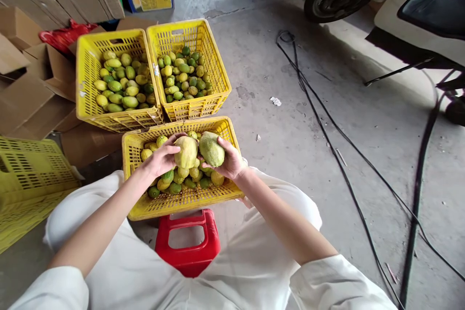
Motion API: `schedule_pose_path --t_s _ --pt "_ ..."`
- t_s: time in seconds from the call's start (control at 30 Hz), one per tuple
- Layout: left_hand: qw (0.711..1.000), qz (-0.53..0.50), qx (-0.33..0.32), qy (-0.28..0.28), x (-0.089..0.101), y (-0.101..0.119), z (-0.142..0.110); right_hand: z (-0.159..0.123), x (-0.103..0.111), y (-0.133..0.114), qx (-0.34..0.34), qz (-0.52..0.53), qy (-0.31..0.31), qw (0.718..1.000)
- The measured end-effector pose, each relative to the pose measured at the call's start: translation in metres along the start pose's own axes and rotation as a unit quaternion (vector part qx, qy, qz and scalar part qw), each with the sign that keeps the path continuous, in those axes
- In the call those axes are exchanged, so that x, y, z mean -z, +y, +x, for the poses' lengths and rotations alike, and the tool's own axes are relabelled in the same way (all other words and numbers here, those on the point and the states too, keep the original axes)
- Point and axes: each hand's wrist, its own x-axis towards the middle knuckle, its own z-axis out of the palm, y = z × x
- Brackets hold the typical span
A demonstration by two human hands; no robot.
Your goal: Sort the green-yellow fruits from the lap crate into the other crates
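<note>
My left hand is closed around a pale yellow, lemon-like fruit. A greener lemon-like fruit sits in my right hand, its fingers wrapped about the side and underside. The two fruits are held side by side, close together, above the near yellow crate. Below them, that crate holds many yellow and green fruits of similar shape, partly hidden by my hands.
Two more yellow crates of fruit stand beyond. Another yellow crate and opened cardboard boxes lie left. A red plastic stool is between my legs. Black cables cross the floor at right, near a parked scooter.
</note>
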Motion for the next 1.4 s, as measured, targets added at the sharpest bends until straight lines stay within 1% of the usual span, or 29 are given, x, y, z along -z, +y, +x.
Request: schedule_pose_path --t_s 0.07,0.13,0.17,0.23,0.37,0.43,0.57,0.67,0.77,0.87,1.0,1.1,1.27,1.33,1.4 --pt "0.999 0.025 0.004 -0.034 0.006 -0.005 0.003 0.001 0.0 0.001 -0.01 0.007 0.006 1.0" --pt "0.999 0.031 0.006 -0.042 0.009 -0.007 0.006 0.001 -0.001 0.001 -0.015 0.021 0.004 1.0" --pt "0.999 0.029 0.004 -0.038 0.01 -0.008 0.007 0.0 -0.002 0.001 -0.013 0.029 -0.001 0.999" --pt "1.0 0.015 -0.014 -0.008 0.009 -0.009 0.007 0.0 -0.003 0.0 0.001 0.045 -0.016 0.999" --pt "0.995 -0.04 -0.048 0.078 0.002 -0.007 0.006 0.0 -0.002 0.0 0.012 0.054 -0.031 0.998" --pt "0.993 -0.064 -0.047 0.092 -0.001 -0.004 0.004 0.001 -0.002 0.0 0.011 0.045 -0.024 0.999" --pt "0.993 -0.091 -0.036 0.066 -0.006 -0.001 0.0 0.002 -0.002 -0.001 0.014 0.018 -0.01 1.0" --pt "0.994 -0.095 -0.027 0.048 -0.007 0.001 -0.001 0.004 -0.002 -0.002 0.012 0.026 0.016 0.999" --pt "0.996 -0.077 -0.028 0.039 -0.005 0.0 -0.001 0.005 -0.001 -0.003 -0.007 0.056 0.049 0.997" --pt "0.998 -0.034 -0.032 0.029 -0.001 -0.002 0.001 0.004 -0.002 -0.003 -0.012 0.071 0.063 0.995" --pt "0.999 0.012 -0.036 0.002 0.003 -0.005 0.004 0.002 -0.005 0.0 -0.008 0.042 0.035 0.998" --pt "0.999 0.009 -0.04 -0.016 0.005 -0.005 0.003 0.002 -0.004 0.003 -0.01 0.012 0.015 1.0" --pt "0.998 -0.057 -0.024 0.01 0.004 -0.002 0.001 0.001 -0.002 0.004 0.03 0.013 0.021 0.999" --pt "0.997 -0.079 -0.013 0.024 0.003 0.0 0.001 -0.001 -0.005 0.001 0.03 0.018 0.017 0.999" --pt "0.996 -0.082 -0.016 0.036 0.002 0.002 0.002 -0.002 -0.008 -0.001 0.029 0.021 0.003 0.999"
